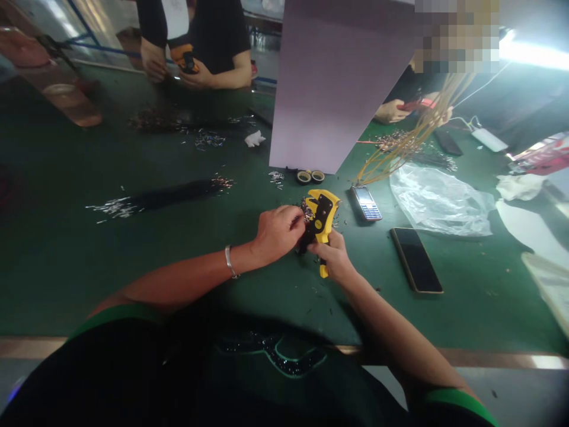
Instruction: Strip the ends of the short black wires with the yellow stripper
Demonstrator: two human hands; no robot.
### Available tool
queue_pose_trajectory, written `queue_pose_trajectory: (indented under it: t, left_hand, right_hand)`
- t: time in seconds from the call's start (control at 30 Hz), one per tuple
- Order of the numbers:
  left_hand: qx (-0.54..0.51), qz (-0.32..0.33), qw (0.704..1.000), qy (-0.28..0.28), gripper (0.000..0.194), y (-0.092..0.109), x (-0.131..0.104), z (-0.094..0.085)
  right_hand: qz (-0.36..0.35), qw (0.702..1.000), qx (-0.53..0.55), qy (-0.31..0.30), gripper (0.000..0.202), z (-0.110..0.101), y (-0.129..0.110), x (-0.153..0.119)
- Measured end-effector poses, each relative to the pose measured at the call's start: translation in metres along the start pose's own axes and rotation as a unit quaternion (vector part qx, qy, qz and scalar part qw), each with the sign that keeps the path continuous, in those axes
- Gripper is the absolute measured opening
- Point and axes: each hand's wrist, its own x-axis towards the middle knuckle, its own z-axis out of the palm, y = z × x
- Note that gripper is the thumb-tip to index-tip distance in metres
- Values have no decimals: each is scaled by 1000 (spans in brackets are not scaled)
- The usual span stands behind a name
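My right hand (334,256) is wrapped round the handles of a yellow and black wire stripper (326,213), whose head points up and to the left. Close to its jaws, my left hand (280,232) is closed in a pinch on a thin wire, mostly hidden by the fingers. A bundle of dark wires (304,242) with shiny ends lies beneath the tool, partly covered by both hands. Small dark scraps are scattered on the green table (200,267) around my right hand.
Left lies a long black wire bundle (178,193). Ahead are tape rolls (304,177) and an upright pale panel (338,83). To the right are a keypad phone (367,203), a smartphone (416,260) and a plastic bag (440,198). Two people work across the table.
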Motion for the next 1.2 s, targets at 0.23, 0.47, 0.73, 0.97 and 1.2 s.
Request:
queue_pose_trajectory:
  t: [0.23, 0.47, 0.73, 0.97, 1.2]
  left_hand:
    - [-20, -3, 999, -29, 15, 4, -2, 0]
    - [-23, -21, 998, -47, 15, 6, -2, -1]
    - [-114, -72, 987, -90, 19, 7, 1, -3]
    - [-155, -97, 976, -114, 23, 5, 4, -5]
    - [-170, -91, 974, -120, 25, -1, 7, -5]
  right_hand:
    - [3, 999, -34, 25, 17, -4, 8, 2]
    - [-1, 999, -46, 23, 14, -6, 8, 2]
    - [-50, 995, -81, 19, 12, -3, 0, 0]
    - [-48, 996, -72, 1, 16, -3, 0, 1]
    - [-59, 993, -97, -14, 18, -2, 1, 0]
